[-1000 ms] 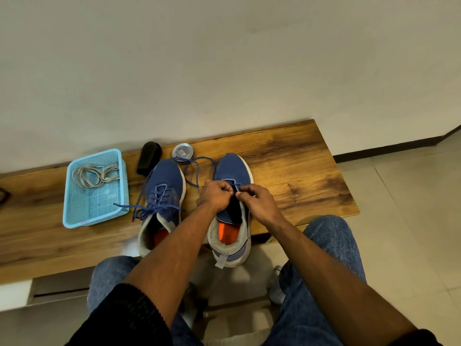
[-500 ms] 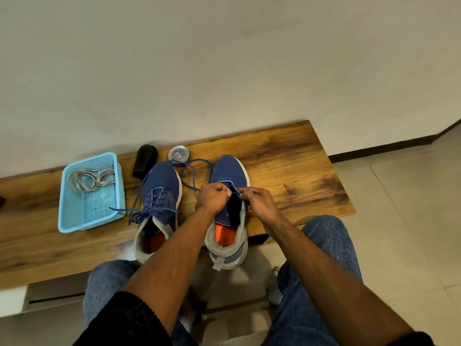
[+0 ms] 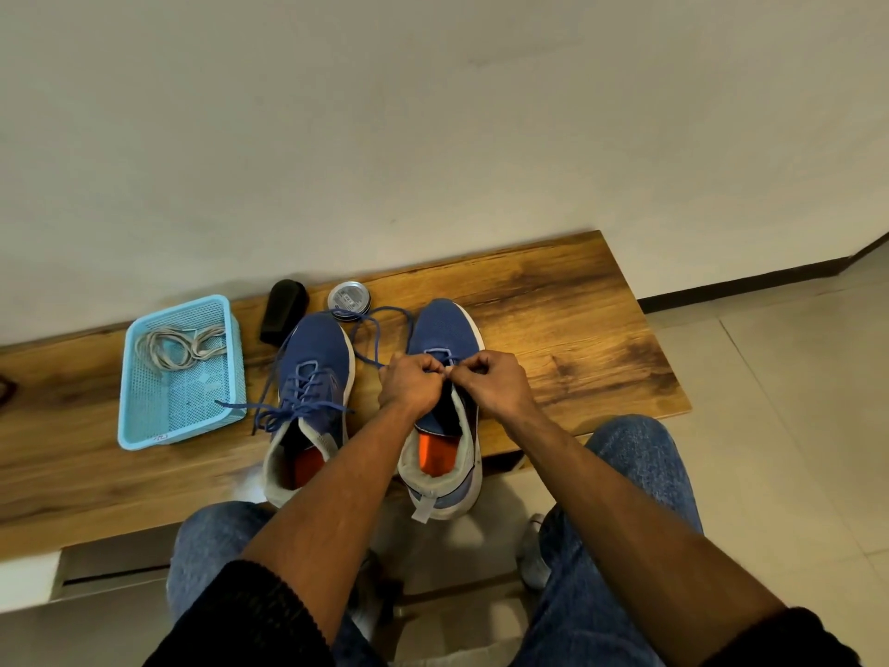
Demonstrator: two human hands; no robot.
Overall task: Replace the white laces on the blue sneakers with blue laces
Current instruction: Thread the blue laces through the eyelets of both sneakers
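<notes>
Head view, compared with the frame half a second earlier: both hands sit at the same spot over the right sneaker (image 3: 445,339); the knuckles have drawn closer together, so the fingertips now meet above the lowest eyelets; the bench (image 3: 577,329) and all items on it keep their positions.

Left hand (image 3: 411,385): fingers curled tight into a fist-like pinch; it grips the blue lace (image 3: 380,324) at the left side of the right sneaker's throat; the free length of that lace loops away toward the far side, past the toe of the left sneaker (image 3: 312,358).

Right hand (image 3: 495,382): fingers curled likewise; it appears to pinch the lace at the right eyelet row, though the strand itself is hidden under the fingers; the two thumbs nearly touch.

Right sneaker: upright, toe far, heel overhanging the near bench edge; only the farthest eyelet pair carries blue lace.

Left sneaker: just left of the right one, laced in blue through all rows; its loose ends trail left, one tip touching the basket.

Light-blue plastic basket (image 3: 144,426): far left on the bench; the removed white laces (image 3: 175,349) lie coiled in its far end.

Black brush (image 3: 285,310) and round tin (image 3: 350,300): side by side at the far edge, beyond the sneaker toes.
</notes>
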